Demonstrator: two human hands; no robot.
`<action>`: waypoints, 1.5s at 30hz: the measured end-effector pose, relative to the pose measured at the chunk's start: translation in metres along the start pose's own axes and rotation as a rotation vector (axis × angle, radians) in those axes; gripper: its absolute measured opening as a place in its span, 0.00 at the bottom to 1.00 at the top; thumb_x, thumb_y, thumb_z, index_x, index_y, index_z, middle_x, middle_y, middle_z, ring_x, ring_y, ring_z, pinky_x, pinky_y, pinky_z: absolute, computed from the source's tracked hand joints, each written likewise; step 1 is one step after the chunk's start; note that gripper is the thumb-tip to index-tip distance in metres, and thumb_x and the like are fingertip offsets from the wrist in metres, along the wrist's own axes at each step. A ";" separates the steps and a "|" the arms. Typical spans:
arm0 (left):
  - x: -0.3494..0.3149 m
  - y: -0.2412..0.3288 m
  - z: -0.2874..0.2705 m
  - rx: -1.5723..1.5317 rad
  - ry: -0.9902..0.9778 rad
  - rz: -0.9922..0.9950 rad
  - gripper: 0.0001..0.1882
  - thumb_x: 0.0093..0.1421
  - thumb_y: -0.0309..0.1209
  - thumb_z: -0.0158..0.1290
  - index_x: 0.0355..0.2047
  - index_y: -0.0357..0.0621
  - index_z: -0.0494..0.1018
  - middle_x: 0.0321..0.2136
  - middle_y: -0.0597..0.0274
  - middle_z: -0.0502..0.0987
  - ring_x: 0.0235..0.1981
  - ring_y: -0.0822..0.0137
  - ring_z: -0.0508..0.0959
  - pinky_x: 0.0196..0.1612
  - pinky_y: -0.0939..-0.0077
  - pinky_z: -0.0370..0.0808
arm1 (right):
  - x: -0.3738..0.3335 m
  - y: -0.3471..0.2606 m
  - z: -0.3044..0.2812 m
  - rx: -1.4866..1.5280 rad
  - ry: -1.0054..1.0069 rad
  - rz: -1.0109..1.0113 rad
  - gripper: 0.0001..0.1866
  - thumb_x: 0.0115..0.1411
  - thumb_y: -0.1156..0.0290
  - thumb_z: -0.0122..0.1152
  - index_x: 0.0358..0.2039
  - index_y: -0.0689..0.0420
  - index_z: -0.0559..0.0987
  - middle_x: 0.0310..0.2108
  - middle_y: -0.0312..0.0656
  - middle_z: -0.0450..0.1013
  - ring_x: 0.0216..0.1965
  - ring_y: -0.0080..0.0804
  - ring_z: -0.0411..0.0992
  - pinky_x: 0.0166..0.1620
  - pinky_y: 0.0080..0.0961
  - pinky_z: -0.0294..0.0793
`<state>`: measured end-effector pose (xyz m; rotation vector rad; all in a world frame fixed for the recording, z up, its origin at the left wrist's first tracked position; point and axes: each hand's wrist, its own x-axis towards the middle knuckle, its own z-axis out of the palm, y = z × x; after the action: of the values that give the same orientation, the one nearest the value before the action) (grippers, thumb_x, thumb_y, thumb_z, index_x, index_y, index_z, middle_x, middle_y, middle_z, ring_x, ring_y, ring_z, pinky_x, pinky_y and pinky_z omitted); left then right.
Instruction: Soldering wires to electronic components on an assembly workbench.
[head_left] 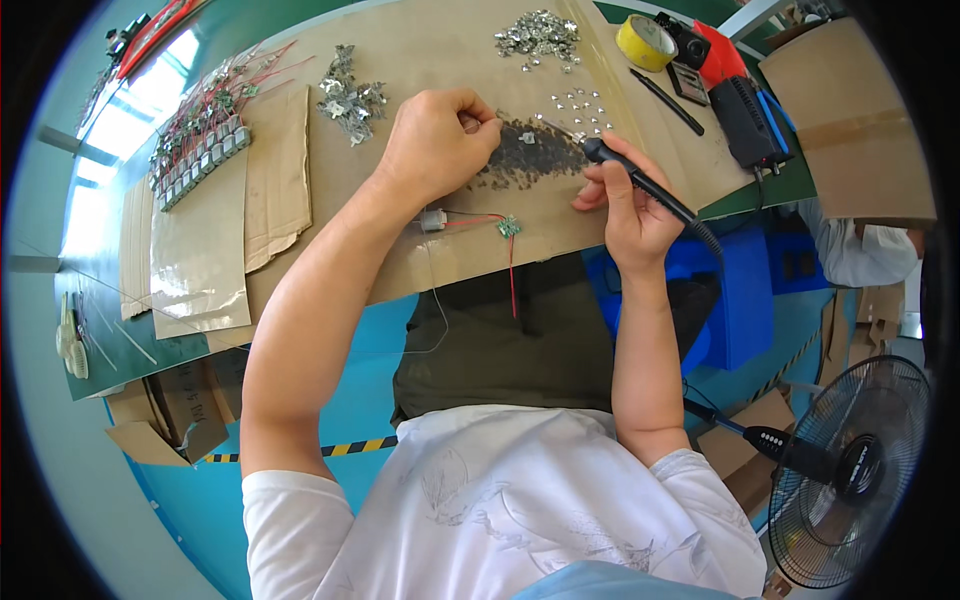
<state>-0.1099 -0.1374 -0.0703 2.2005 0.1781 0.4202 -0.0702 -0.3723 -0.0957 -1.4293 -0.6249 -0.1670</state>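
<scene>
My right hand (640,205) grips a black soldering iron (655,188), its metal tip pointing up and to the left over small shiny metal pieces (580,108). My left hand (435,140) is closed in a pinch beside a dark patch of tiny black parts (540,155); what its fingers hold is hidden. A single metal piece (528,138) lies on that patch. Below my hands, near the table's front edge, rests a small silver motor (433,220), wired in red and black to a little green circuit board (509,227). A red wire (514,275) hangs from the board over the edge.
Wired motors (205,165) stand in a row on cardboard at left. Metal-part piles (352,98) (538,38) lie farther back. At right are yellow tape (646,43), a black pen (667,102) and a black device (748,122). A fan (850,470) stands lower right; a thin wire (445,315) loops below the table edge.
</scene>
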 end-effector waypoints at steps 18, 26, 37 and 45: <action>0.000 0.008 0.000 0.100 -0.092 -0.039 0.11 0.56 0.33 0.62 0.33 0.38 0.84 0.24 0.53 0.84 0.29 0.58 0.85 0.38 0.66 0.81 | 0.002 -0.007 0.002 -0.139 -0.029 0.037 0.08 0.65 0.76 0.66 0.43 0.66 0.84 0.28 0.38 0.80 0.27 0.18 0.79 0.28 0.16 0.82; -0.001 -0.002 0.006 0.123 -0.056 0.046 0.12 0.58 0.35 0.64 0.35 0.37 0.84 0.20 0.59 0.79 0.22 0.67 0.77 0.31 0.70 0.76 | 0.003 -0.008 0.003 -0.117 -0.017 0.074 0.09 0.65 0.75 0.67 0.43 0.66 0.84 0.28 0.39 0.80 0.26 0.18 0.79 0.28 0.17 0.83; -0.001 0.005 0.004 0.163 -0.084 0.032 0.10 0.57 0.34 0.62 0.34 0.40 0.85 0.25 0.52 0.84 0.30 0.55 0.85 0.38 0.63 0.81 | 0.002 -0.008 0.003 -0.123 -0.005 0.101 0.10 0.65 0.74 0.67 0.43 0.66 0.85 0.28 0.39 0.80 0.26 0.19 0.79 0.27 0.17 0.83; -0.001 0.000 0.007 0.155 -0.074 0.081 0.13 0.59 0.36 0.64 0.36 0.37 0.84 0.21 0.56 0.80 0.23 0.63 0.80 0.32 0.67 0.76 | 0.002 -0.006 0.003 -0.141 -0.004 0.048 0.09 0.65 0.74 0.68 0.43 0.65 0.85 0.27 0.39 0.81 0.24 0.19 0.79 0.26 0.16 0.81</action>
<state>-0.1082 -0.1432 -0.0743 2.3780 0.0833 0.3798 -0.0719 -0.3702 -0.0897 -1.5800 -0.5909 -0.1726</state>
